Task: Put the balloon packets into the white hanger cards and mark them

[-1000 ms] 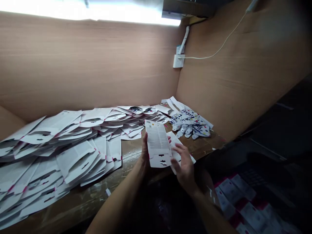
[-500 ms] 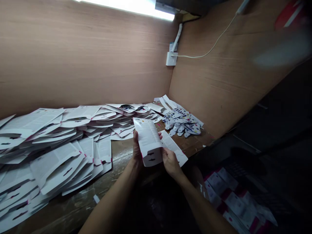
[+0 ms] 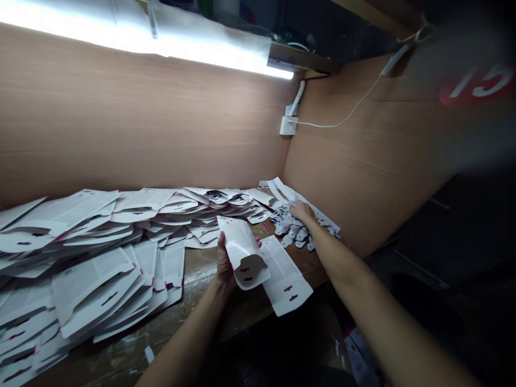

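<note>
My left hand (image 3: 224,264) is shut on a white die-cut cardboard card (image 3: 242,252), which curls slightly and has a slotted hang tab at its lower end. A second printed card (image 3: 286,282) lies flat on the wooden bench (image 3: 197,269), just right of that hand and not touching it. My right hand (image 3: 302,212) reaches to the far corner and rests on a heap of white die-cut pieces (image 3: 292,234) with blue print and coloured dots. Its fingers hide part of the heap, and I cannot tell whether they hold a piece.
Many overlapping white cards (image 3: 80,258) cover the bench's left side. Wood-panel walls (image 3: 141,129) rise behind it, with a wall socket (image 3: 287,126) and cable. A blurred object with a red label (image 3: 478,86) passes at upper right. Printed packs (image 3: 358,355) lie below the bench's front edge.
My right hand has let go of the held card, now lying flat on the bench, and has moved to the far heap. My left hand still holds its card, and the view has tilted.
</note>
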`<state>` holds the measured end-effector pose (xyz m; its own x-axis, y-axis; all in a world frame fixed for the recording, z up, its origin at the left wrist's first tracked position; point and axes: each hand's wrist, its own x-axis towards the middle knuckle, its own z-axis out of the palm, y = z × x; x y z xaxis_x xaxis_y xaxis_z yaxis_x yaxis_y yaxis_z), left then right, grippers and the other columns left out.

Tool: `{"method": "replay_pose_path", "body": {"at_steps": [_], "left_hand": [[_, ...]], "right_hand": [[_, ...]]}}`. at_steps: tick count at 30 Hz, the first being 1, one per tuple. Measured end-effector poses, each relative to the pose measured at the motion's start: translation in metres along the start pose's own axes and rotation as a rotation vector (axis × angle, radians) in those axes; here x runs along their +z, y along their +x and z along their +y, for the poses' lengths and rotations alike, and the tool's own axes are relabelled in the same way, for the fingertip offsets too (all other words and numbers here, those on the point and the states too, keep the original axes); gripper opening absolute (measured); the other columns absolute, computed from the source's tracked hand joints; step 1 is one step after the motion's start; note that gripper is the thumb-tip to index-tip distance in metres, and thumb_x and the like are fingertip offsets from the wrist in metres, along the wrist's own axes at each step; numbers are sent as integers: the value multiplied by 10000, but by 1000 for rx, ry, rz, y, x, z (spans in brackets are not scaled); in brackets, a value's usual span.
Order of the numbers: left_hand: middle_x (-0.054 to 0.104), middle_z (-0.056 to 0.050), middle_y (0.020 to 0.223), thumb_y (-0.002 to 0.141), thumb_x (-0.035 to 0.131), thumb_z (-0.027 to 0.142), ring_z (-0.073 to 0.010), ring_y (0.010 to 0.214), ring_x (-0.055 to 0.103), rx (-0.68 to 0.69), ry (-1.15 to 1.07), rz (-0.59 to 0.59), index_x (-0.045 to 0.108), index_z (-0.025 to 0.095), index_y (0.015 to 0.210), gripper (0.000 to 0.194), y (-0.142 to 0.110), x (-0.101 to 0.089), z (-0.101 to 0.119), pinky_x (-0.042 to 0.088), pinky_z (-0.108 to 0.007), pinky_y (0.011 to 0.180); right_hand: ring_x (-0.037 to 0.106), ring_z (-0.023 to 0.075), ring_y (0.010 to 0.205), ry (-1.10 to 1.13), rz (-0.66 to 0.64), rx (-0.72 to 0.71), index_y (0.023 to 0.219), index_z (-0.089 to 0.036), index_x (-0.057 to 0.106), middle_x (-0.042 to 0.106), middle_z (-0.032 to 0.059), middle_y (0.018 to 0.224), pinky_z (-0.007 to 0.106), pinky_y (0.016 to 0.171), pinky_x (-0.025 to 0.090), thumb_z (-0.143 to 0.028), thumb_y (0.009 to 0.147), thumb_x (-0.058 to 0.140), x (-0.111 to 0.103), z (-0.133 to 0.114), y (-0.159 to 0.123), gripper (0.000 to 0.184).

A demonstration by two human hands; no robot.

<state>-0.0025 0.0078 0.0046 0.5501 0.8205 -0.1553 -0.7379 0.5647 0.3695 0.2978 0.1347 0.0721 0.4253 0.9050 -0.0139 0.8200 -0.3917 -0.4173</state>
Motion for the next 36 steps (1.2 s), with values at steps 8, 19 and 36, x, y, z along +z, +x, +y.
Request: {"method": "replay_pose_path", "body": {"at_steps": [8, 19, 36], "left_hand": [[740, -234, 1226, 832, 550, 895, -377, 1084, 738, 41, -108, 42, 441, 88, 1550, 1086, 2, 1, 2, 586, -589, 966], [759, -191, 1141, 798, 578, 912, -386, 1065, 735, 79, -64, 39, 544, 142, 1455, 1013, -3, 5, -7, 563, -663, 979], [745, -212, 1195, 871, 535, 872, -400, 1148, 709, 46, -64, -182, 583, 141, 1432, 923, -1, 3, -25, 516, -581, 1054]], "right_hand": [[702, 310, 1085, 161, 338, -253, 1210, -105, 718, 754, 238, 1152, 387, 942, 485, -399, 1102, 325, 7, 25, -77, 503], [626, 288, 1372, 388, 182, -1251, 1517, -257, 579, 685, 108, 1431, 528, 1092, 579, -92, 991, 479, 67, 40, -274, 561], [667, 308, 881, 309, 267, -807, 1075, -171, 709, 702, 154, 911, 449, 849, 559, -375, 1097, 389, 80, -27, -255, 380]]}}
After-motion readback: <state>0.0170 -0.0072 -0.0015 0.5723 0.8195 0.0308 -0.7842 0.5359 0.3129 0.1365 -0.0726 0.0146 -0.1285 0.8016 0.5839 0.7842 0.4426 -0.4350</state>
